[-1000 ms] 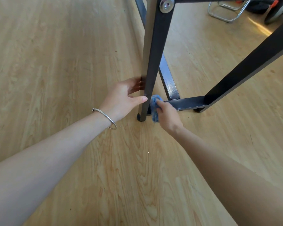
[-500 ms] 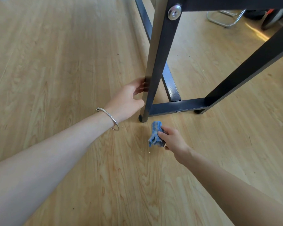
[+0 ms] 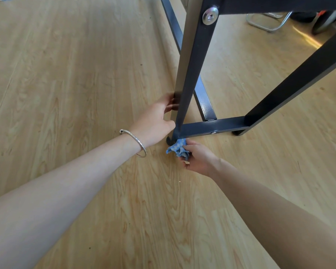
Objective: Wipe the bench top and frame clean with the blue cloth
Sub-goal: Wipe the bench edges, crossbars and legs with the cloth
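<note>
Since half a second ago the right hand (image 3: 200, 158) has carried the blue cloth (image 3: 177, 149) from the open floor (image 3: 66, 74) back to the bench frame, so the cloth now touches the bottom of the near leg (image 3: 192, 65) rather than lying apart from it. That hand is closed round the crumpled, checked cloth, pinching it between thumb and curled fingers; the bunched end presses against the leg's round foot (image 3: 168, 140), just under the left end of the low crossbar (image 3: 211, 128). A loose corner of the cloth hangs toward the floor on the left. The left hand (image 3: 157, 119) has kept its place, clamped on the same leg a little above the crossbar: its fingers curl behind the leg's pale, lit side and the thumb tip rests against the front edge. A thin silver bracelet (image 3: 137, 141) sits on that wrist. Both forearms reach in from the bottom corners, and the two hands are close together, one on either side of the leg's base. From the crossbar a long rail (image 3: 206, 105) runs away along the floor, and a second leg (image 3: 299, 80) slants up to the right. A silver bolt (image 3: 210, 13) joins the near leg to a dark upper rail (image 3: 279, 4). Beyond it, a chrome chair base (image 3: 270, 30) rests on the floor.
</note>
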